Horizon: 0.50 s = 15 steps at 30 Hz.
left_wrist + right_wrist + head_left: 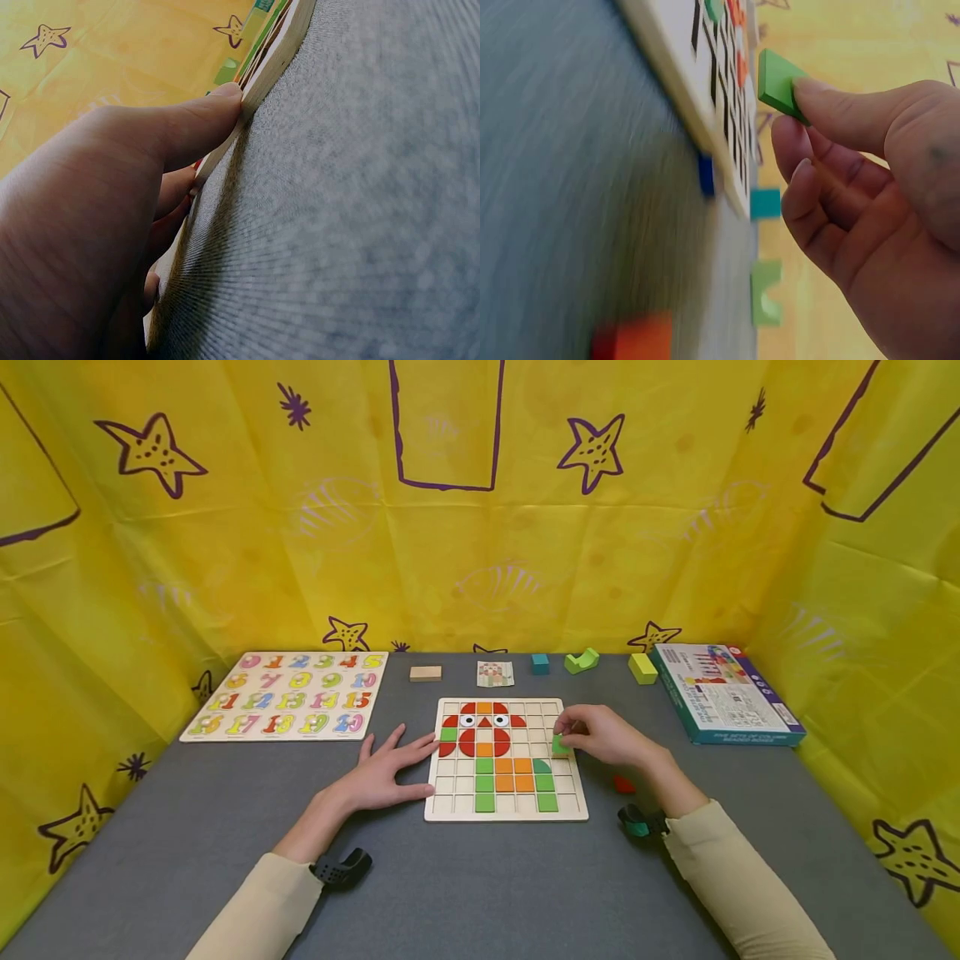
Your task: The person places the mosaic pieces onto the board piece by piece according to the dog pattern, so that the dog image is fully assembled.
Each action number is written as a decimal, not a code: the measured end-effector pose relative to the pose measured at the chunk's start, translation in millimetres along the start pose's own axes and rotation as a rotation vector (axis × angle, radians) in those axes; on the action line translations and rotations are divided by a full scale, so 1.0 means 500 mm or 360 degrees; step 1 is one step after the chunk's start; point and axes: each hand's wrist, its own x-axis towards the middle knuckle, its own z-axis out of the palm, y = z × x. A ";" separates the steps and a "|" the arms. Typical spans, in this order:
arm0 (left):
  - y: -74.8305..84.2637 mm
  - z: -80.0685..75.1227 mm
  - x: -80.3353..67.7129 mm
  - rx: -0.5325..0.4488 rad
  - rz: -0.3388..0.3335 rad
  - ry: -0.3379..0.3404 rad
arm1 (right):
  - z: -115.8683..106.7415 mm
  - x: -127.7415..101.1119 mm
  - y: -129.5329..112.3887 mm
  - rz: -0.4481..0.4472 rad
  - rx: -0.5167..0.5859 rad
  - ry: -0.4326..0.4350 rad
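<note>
A wooden grid board (pixel 453 807) lies in the middle of the table, with red, orange and green tiles and two eye tiles forming a figure. My left hand (pixel 381 778) has its fingers spread and touches the board's left edge. In the left wrist view, the thumb (pixel 202 124) rests against the board's side. Over the board's right side, my right hand (pixel 606 735) pinches a green square tile (pixel 780 81) between thumb and fingers. The right wrist view shows this tile held tilted, apart from the board. A red piece (pixel 624 785) lies on the table below the right wrist.
A number puzzle board (pixel 191 735) lies at the left. Along the back are a plain wooden block (pixel 425 673), a small picture card (pixel 495 674), a blue block (pixel 540 664), a green curved block (pixel 581 661) and a yellow block (pixel 642 668). A flat box (pixel 727 693) lies at the right.
</note>
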 end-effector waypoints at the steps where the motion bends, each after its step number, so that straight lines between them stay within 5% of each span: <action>1: 0.000 0.000 0.000 -0.0001 0.0000 0.0002 | 0.005 0.011 -0.005 0.0005 0.0003 -0.0007; 15: 0.000 0.000 -0.003 -0.0009 0.0015 0.0013 | 0.046 0.113 -0.030 0.0056 -0.0022 -0.0054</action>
